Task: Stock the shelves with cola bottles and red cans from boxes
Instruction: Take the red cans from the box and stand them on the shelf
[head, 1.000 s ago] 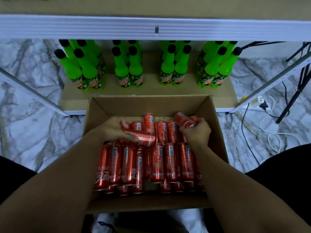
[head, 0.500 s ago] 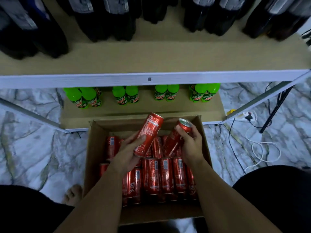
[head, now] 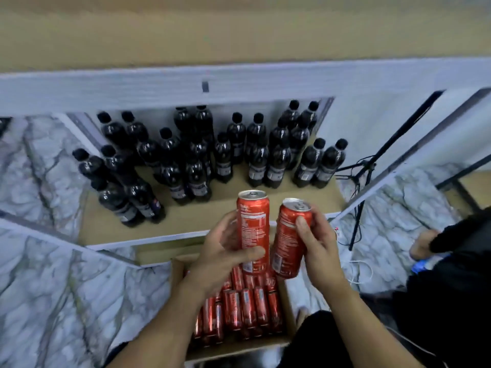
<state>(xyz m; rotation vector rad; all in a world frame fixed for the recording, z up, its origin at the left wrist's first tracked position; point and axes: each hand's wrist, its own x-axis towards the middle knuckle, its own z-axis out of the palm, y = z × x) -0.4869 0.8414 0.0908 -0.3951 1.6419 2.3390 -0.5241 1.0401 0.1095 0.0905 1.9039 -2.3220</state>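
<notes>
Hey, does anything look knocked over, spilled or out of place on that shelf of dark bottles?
Nothing is spilled. The dark bottles all appear upright; their lean looks like lens distortion. The front-left pair stands ahead of the other rows, nearest the shelf edge.

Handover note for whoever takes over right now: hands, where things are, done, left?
Left hand grips one upright red can; right hand grips a second can, tilted slightly. Both are raised above the open box.
Done: cola bottles stand on the shelf ahead.
Left: shelve these two cans, then the many cans lying in the box.
</notes>
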